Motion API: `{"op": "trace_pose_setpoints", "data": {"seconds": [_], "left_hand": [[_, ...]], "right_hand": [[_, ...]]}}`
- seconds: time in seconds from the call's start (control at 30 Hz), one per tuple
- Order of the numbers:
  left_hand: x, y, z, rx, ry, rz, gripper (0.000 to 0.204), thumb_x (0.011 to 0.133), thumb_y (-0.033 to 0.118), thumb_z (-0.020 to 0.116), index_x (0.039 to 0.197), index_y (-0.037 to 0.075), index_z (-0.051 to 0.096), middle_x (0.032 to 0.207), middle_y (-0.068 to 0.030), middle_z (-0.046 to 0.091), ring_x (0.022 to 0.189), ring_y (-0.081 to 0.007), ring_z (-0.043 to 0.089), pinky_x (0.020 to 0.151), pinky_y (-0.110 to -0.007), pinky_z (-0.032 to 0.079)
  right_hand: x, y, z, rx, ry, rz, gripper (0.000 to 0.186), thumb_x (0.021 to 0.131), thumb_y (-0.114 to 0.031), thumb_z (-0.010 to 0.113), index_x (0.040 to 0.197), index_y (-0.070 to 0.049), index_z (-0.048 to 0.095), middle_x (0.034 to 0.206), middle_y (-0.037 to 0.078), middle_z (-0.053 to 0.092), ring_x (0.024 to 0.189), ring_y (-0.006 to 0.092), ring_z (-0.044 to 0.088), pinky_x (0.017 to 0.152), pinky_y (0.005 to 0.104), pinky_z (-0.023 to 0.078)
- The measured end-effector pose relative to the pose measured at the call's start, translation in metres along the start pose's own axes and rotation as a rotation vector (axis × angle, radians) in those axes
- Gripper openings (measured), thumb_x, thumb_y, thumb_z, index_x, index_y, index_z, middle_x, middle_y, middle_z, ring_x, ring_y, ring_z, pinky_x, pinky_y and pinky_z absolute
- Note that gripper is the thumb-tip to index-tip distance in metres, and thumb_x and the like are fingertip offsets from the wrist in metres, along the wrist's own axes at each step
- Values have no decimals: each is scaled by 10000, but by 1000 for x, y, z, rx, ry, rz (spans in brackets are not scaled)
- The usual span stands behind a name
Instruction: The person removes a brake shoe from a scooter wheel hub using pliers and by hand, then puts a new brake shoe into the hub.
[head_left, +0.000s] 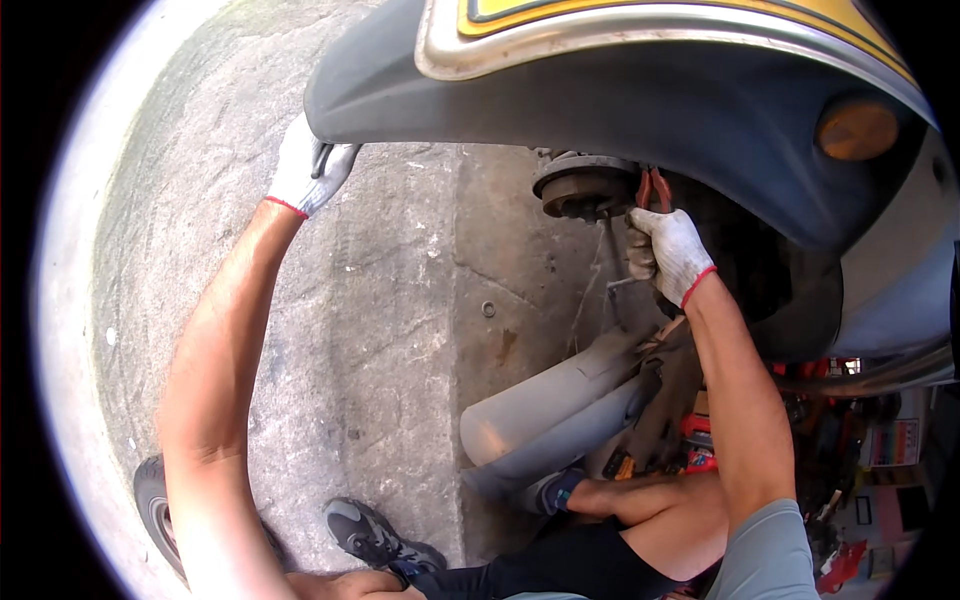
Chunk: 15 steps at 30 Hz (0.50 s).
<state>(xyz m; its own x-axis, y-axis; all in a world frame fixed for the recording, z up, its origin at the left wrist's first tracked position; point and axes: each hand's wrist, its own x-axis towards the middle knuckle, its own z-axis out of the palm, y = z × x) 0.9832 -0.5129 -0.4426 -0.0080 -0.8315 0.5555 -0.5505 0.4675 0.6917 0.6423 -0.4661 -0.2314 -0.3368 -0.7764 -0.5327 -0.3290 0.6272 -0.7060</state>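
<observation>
Rough grey concrete ground point(390, 300) below; yellow panel point(690, 14) with metal trim is cut off at top. Red-handled tool point(656, 188) sits beside round dark metal hub point(580, 186), working end hard to make out. Right grip point(664, 246), white knit glove, is closed around that tool. Left grip point(305, 170), also white-gloved, touches left end of curved dark grey fender point(560, 110); fingers partly hidden, can't tell how far closed.
</observation>
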Motion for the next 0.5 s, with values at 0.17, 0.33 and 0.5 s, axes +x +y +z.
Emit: {"op": "trace_pose_setpoints", "data": {"seconds": [0.17,0.33,0.5], "left_hand": [[5,-18,30,-438,247,-249,215,907,211,529,972,15,592,812,-104,630,706,-222,611,660,-360,507],[1,1,22,-939,-463,-1142,261,922,369,495,806,135,486,563,23,398,450,-101,398,427,-262,385],[8,22,6,-865,37,-844,238,956,295,473,824,100,513,639,3,447,524,-108,448,485,-270,434]], "right_hand": [[-2,7,10,22,17,-7,215,879,-124,495,679,-112,417,559,-16,385,407,98,314,392,276,243],[6,13,7,-35,115,-96,208,875,-140,510,692,-105,418,556,-19,386,409,97,336,392,271,261],[10,14,4,-9,42,-71,213,876,-136,506,687,-106,414,558,-20,394,411,92,332,396,269,270]]}}
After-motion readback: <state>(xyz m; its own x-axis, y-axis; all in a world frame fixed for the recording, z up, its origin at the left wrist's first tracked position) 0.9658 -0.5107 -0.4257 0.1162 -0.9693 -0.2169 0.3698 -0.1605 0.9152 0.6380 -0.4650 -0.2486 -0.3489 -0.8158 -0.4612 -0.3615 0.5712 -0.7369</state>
